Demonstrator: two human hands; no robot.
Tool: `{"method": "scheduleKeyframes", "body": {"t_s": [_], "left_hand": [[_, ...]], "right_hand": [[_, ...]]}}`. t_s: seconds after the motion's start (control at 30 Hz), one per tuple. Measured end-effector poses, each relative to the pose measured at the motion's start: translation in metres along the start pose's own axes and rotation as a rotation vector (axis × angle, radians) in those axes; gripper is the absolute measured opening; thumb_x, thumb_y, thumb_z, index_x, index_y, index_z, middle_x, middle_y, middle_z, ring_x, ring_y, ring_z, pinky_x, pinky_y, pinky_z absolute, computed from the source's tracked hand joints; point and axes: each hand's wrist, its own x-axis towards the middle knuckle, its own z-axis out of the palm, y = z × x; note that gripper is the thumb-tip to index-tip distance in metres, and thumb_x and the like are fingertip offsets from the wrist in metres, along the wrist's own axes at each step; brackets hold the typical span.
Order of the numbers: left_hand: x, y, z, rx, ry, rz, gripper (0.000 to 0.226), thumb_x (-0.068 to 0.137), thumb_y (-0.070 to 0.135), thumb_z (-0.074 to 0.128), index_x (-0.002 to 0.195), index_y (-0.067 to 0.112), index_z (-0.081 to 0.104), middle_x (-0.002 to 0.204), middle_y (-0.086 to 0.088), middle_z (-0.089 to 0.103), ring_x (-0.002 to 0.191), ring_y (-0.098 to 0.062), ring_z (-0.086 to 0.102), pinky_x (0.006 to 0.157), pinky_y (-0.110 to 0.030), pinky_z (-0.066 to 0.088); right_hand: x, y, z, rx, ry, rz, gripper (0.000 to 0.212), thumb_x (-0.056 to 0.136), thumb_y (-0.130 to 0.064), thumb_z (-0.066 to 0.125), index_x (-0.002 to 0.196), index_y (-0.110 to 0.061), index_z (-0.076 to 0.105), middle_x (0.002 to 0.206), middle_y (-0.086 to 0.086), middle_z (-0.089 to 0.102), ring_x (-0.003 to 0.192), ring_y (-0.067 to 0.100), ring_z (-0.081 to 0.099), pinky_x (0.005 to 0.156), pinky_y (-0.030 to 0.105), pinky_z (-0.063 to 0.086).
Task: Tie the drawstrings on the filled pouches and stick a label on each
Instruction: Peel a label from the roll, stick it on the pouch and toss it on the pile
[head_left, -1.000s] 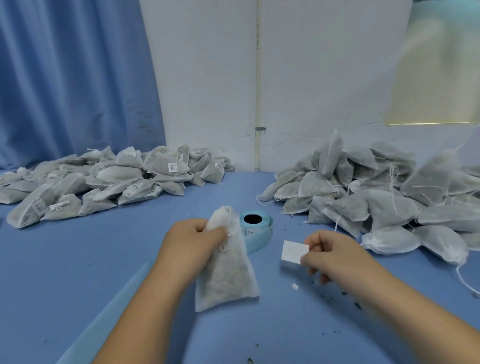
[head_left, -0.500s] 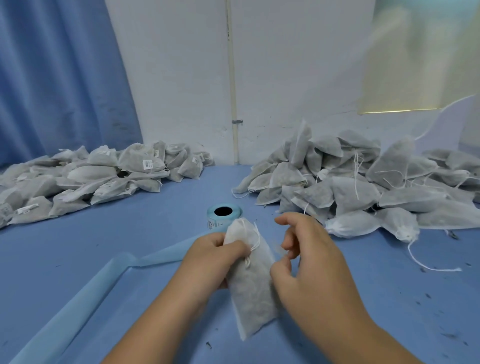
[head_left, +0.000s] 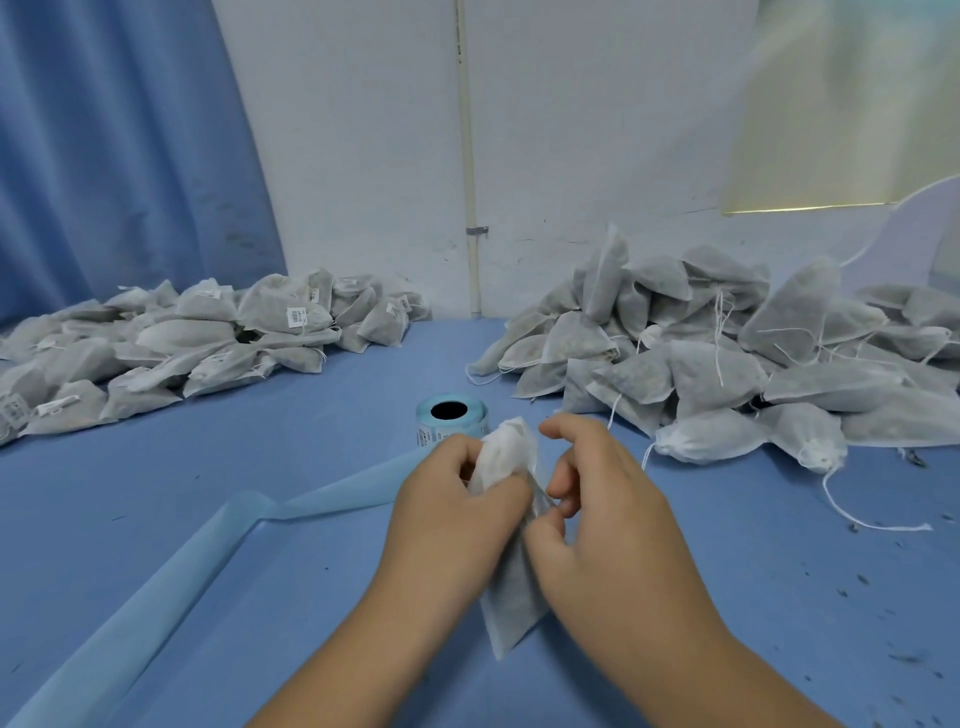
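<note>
Head cam view from my end: both hands are on one pouch (head_left: 511, 608) right in the middle, just in front of the roll of labels (head_left: 451, 418). The left hand (head_left: 457, 519) has its fingers (head_left: 452, 454) curled round the bunched white top of the pouch, gripping it at the neck. The right hand (head_left: 608, 525) comes in from the other side. Its thumb and fingers (head_left: 566, 431) pinch the pouch's edge just below the neck, with the index finger crooked up above the rest. I can't tell if anything sits between those fingertips and the fabric, since the hand covers it.

The grey bottom half of the pouch hangs down between the two wrists. I honestly can't say whether its corner touches the table (head_left: 260, 457).

The roll stands on end with its dark core hole facing up. A pale blue backing strip (head_left: 218, 551) runs from it toward the near left, with a fold partway along.

The pile on the left (head_left: 208, 338) has small white labels showing on several pouches. The pile on the right (head_left: 727, 353) is bigger and has strings hanging out all over. One loose string (head_left: 857, 514) trails across the table from its nearest pouch. Dark crumbs (head_left: 857, 579) are scattered on the table on that side.

Behind the left pile hangs a blue curtain (head_left: 119, 156), next to a white wall (head_left: 363, 156) with a thin pipe (head_left: 470, 156) running down it.
</note>
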Motion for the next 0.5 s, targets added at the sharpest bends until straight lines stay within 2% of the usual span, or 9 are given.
{"method": "scheduleKeyframes", "body": {"t_s": [0.13,0.23,0.33,0.4,0.43,0.5], "left_hand": [[-0.0022,0.0013,0.0008,-0.018,0.01,0.019,0.005,0.075,0.019,0.068,0.078,0.021,0.063,0.063,0.011,0.061,0.052,-0.002,0.051,0.047,-0.013,0.039],[-0.0017,0.0016,-0.0001,-0.036,-0.01,-0.002,0.007,0.073,0.021,0.067,0.078,0.019,0.063,0.064,0.008,0.06,0.054,-0.004,0.051,0.049,-0.016,0.04],[-0.0013,0.0026,-0.0018,-0.076,-0.109,-0.066,0.03,0.061,0.032,0.061,0.086,0.014,0.065,0.073,-0.002,0.062,0.065,-0.011,0.054,0.064,-0.031,0.046],[-0.0011,0.0043,-0.0032,-0.158,-0.203,-0.135,0.036,0.061,0.029,0.061,0.092,0.012,0.067,0.086,-0.014,0.068,0.075,-0.017,0.06,0.075,-0.044,0.053],[-0.0013,0.0049,-0.0039,-0.201,-0.254,-0.172,0.033,0.065,0.025,0.063,0.094,0.011,0.068,0.09,-0.016,0.07,0.078,-0.02,0.062,0.078,-0.045,0.054],[-0.0012,0.0052,-0.0045,-0.288,-0.333,-0.214,0.019,0.075,0.013,0.064,0.092,0.01,0.069,0.087,-0.014,0.07,0.077,-0.02,0.063,0.073,-0.038,0.054]], "right_hand": [[-0.0013,0.0014,0.0035,0.026,-0.009,-0.019,0.055,0.081,-0.011,0.059,0.124,-0.039,0.041,0.091,-0.021,0.043,0.089,-0.001,0.044,0.077,0.012,0.037],[-0.0011,0.0012,0.0071,0.019,-0.031,-0.048,0.052,0.083,-0.012,0.058,0.127,-0.034,0.043,0.088,-0.024,0.039,0.086,-0.003,0.04,0.076,0.01,0.033],[0.0003,0.0012,0.0067,0.026,-0.042,-0.072,0.05,0.082,-0.012,0.057,0.126,-0.033,0.046,0.087,-0.024,0.039,0.084,-0.002,0.04,0.075,0.01,0.034],[0.0012,0.0016,0.0044,0.038,-0.043,-0.081,0.049,0.08,-0.013,0.054,0.123,-0.034,0.046,0.086,-0.024,0.041,0.086,-0.003,0.043,0.075,0.008,0.035],[0.0014,0.0016,0.0033,0.036,-0.046,-0.082,0.049,0.08,-0.013,0.054,0.124,-0.034,0.046,0.087,-0.024,0.041,0.087,-0.004,0.043,0.076,0.007,0.035],[0.0017,0.0016,0.0023,0.033,-0.051,-0.08,0.05,0.078,-0.017,0.052,0.126,-0.032,0.047,0.088,-0.025,0.041,0.088,-0.008,0.042,0.077,0.005,0.033]]}}
